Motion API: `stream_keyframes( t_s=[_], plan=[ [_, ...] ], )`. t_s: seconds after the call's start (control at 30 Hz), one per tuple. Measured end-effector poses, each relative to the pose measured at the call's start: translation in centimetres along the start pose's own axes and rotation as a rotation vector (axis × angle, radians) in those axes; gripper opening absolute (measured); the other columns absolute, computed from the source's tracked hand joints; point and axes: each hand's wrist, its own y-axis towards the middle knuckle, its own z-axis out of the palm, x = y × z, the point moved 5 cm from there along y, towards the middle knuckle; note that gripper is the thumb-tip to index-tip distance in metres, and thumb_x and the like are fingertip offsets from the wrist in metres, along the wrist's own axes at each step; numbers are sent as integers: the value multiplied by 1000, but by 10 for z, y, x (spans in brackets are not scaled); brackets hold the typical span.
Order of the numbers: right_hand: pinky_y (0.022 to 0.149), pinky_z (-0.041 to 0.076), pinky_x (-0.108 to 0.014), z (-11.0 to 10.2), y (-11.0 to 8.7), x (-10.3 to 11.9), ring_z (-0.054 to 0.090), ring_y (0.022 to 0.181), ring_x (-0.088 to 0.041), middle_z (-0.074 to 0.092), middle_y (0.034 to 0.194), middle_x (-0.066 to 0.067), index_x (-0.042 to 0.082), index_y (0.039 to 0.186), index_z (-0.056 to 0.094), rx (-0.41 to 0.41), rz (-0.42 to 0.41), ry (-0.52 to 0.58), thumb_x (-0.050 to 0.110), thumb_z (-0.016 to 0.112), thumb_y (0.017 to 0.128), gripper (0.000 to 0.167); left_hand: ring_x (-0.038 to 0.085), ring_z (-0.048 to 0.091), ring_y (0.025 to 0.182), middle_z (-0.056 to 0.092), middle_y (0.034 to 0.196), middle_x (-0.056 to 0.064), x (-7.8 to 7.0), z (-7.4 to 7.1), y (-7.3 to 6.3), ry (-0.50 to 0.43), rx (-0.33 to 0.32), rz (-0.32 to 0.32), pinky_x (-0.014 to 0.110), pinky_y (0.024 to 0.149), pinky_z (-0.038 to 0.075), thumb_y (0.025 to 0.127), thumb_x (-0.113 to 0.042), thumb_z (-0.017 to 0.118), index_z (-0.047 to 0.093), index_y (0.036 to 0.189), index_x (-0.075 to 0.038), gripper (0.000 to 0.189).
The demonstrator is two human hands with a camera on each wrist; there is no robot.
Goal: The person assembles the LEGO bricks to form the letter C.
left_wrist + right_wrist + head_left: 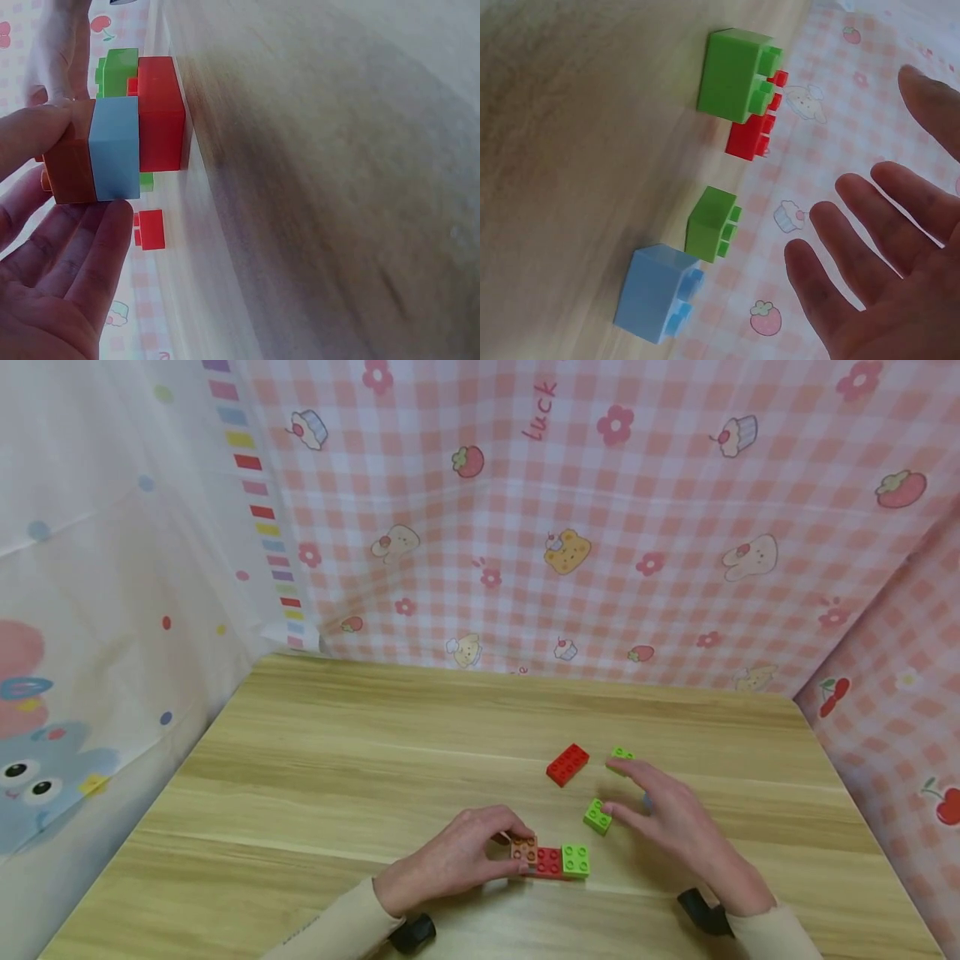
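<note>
My left hand (453, 857) pinches an orange-brown toy brick (524, 850) between thumb and fingers. In the left wrist view that brick sits on a light blue brick (116, 150), which sits on the end of a long red brick (163, 112) on the table. A light green brick (575, 860) is fixed to the red brick's other end. My right hand (678, 822) hovers with fingers spread and holds nothing. Beneath and beside it are a green brick (597, 817), another green brick (712, 225) and a blue brick (660, 292), partly hidden in the head view.
Another red brick (567, 765) lies farther back on the wooden table (337, 752). A pink checked cloth (525, 527) hangs behind the table, and a white patterned cloth (112, 568) hangs at the left.
</note>
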Motion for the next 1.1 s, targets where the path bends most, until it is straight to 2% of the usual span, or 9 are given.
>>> stream_keyframes(
  t_s=[0.23, 0.43, 0.6, 0.9, 1.1],
  plan=[
    [106, 44, -64, 12, 5, -3, 55, 131, -44, 62, 141, -18, 4, 140, 61, 113, 13, 21, 28, 82, 90, 59, -2, 61, 99, 70, 111, -7, -1, 0, 0, -11, -8, 8, 19, 90, 52, 93, -21, 80, 70, 118, -13, 28],
    [107, 44, -62, 24, 7, -9, 56, 130, -42, 64, 137, -17, 4, 137, 63, 199, 25, 15, 29, 82, 90, 58, -2, 61, 99, 70, 111, -7, 0, 0, 0, -17, -11, 14, 19, 90, 52, 93, -21, 80, 70, 118, -13, 28],
    [105, 48, -56, 32, 8, -14, 61, 124, -37, 69, 131, -13, 2, 134, 65, 236, 12, 10, 28, 83, 89, 54, -2, 61, 99, 70, 110, -7, 0, 0, 0, -21, -14, 19, 19, 89, 53, 93, -21, 80, 70, 118, -12, 28],
    [97, 54, -53, 34, 6, -11, 68, 112, -32, 73, 117, -11, 0, 123, 71, 209, -41, -81, 14, 83, 88, 40, -2, 61, 99, 70, 111, -8, -1, 0, 0, -20, -7, 8, 19, 89, 53, 94, -23, 79, 70, 118, -13, 27],
    [95, 55, -53, 29, 3, -3, 68, 109, -31, 73, 118, -12, 1, 124, 71, 179, -58, -92, 12, 81, 89, 37, -2, 60, 100, 69, 112, -8, -1, 1, -1, -9, 2, 3, 21, 91, 53, 94, -24, 80, 69, 120, -14, 30]
  ],
)
